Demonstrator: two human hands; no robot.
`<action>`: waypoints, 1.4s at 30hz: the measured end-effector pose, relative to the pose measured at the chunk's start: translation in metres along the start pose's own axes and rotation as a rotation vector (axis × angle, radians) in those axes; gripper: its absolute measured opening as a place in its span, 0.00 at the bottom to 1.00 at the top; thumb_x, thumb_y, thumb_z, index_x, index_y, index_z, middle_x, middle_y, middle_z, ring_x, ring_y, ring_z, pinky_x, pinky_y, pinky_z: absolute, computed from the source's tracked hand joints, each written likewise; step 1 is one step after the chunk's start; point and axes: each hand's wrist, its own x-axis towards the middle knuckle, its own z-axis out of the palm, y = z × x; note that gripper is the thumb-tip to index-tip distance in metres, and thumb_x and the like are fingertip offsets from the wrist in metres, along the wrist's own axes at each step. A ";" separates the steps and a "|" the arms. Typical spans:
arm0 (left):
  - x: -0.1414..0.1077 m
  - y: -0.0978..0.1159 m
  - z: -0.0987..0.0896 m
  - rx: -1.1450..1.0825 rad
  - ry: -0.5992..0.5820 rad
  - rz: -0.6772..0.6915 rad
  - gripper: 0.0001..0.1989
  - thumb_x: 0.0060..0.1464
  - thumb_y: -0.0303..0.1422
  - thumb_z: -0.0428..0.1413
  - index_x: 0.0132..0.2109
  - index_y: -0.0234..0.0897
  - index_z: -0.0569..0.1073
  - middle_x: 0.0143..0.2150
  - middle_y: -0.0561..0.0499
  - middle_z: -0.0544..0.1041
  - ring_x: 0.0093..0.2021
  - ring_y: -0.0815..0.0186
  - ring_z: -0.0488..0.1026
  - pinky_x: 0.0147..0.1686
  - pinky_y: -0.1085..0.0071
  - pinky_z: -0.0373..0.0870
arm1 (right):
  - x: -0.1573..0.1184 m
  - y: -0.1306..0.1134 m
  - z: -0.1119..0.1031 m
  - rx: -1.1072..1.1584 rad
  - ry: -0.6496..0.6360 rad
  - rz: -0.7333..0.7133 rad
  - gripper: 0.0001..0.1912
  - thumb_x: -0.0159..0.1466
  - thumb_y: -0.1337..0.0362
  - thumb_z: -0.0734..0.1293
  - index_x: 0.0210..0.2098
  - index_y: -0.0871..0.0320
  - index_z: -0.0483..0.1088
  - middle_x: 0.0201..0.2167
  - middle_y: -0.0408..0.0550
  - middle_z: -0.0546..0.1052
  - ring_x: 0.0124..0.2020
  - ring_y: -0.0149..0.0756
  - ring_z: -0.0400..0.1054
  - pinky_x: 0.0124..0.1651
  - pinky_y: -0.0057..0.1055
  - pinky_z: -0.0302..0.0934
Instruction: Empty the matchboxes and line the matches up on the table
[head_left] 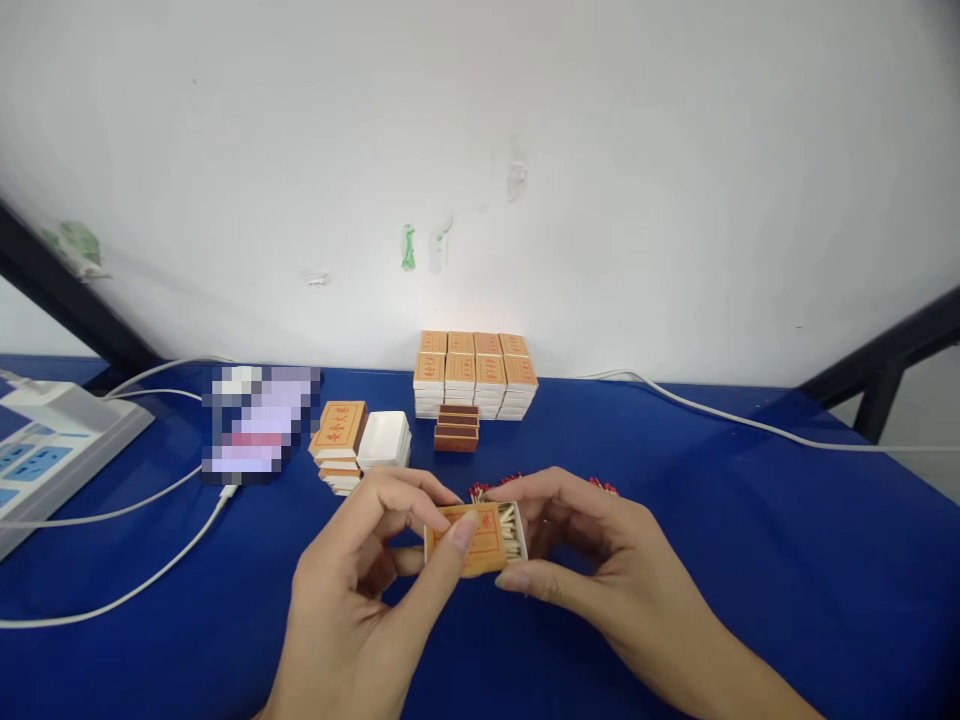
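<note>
Between my two hands is a matchbox (pixel 487 545) with an orange printed sleeve, held a little above the blue table. Its white tray sticks out at the right end, showing wooden matches (pixel 513 545) inside. My left hand (pixel 367 560) grips the sleeve, thumb on top and fingers behind. My right hand (pixel 600 545) is closed at the tray end, thumb at the near corner and index finger at the far one. Loose red-tipped matches (pixel 478 491) lie just behind the box, partly hidden by my hands; more red tips (pixel 604 487) show beyond my right hand.
Several matchboxes (pixel 476 372) are stacked against the wall, with brown-sided boxes (pixel 457 437) on edge before them. Orange sleeves (pixel 341 430) and white trays (pixel 385 437) are piled at left. Farther left are a pixelated flat object (pixel 262 420), a white cable (pixel 172 575) and a power strip (pixel 67 455).
</note>
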 end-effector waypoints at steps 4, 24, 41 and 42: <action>-0.003 0.003 0.000 0.038 0.034 0.076 0.08 0.67 0.32 0.66 0.38 0.43 0.77 0.46 0.53 0.80 0.43 0.68 0.83 0.38 0.80 0.83 | 0.003 -0.004 -0.009 0.023 -0.017 -0.017 0.16 0.64 0.55 0.83 0.50 0.45 0.83 0.39 0.40 0.85 0.38 0.33 0.77 0.44 0.30 0.73; -0.001 -0.004 -0.005 0.462 -0.031 0.447 0.12 0.70 0.25 0.62 0.54 0.48 0.82 0.53 0.53 0.82 0.52 0.67 0.82 0.54 0.73 0.79 | 0.019 0.007 -0.038 0.137 0.223 0.039 0.23 0.65 0.49 0.81 0.55 0.51 0.82 0.42 0.48 0.82 0.34 0.32 0.70 0.30 0.25 0.67; -0.035 -0.017 -0.049 0.916 0.287 0.005 0.17 0.68 0.56 0.58 0.47 0.53 0.84 0.44 0.53 0.84 0.34 0.61 0.83 0.25 0.70 0.76 | 0.013 0.003 -0.034 0.100 0.158 0.018 0.21 0.67 0.50 0.80 0.55 0.51 0.81 0.33 0.44 0.78 0.30 0.32 0.68 0.28 0.27 0.67; -0.038 -0.020 -0.052 0.945 0.340 -0.044 0.21 0.68 0.60 0.57 0.46 0.53 0.84 0.44 0.53 0.84 0.35 0.58 0.83 0.27 0.66 0.77 | 0.013 0.003 -0.033 0.102 0.152 0.017 0.21 0.67 0.50 0.80 0.55 0.51 0.82 0.33 0.44 0.78 0.30 0.32 0.67 0.28 0.27 0.67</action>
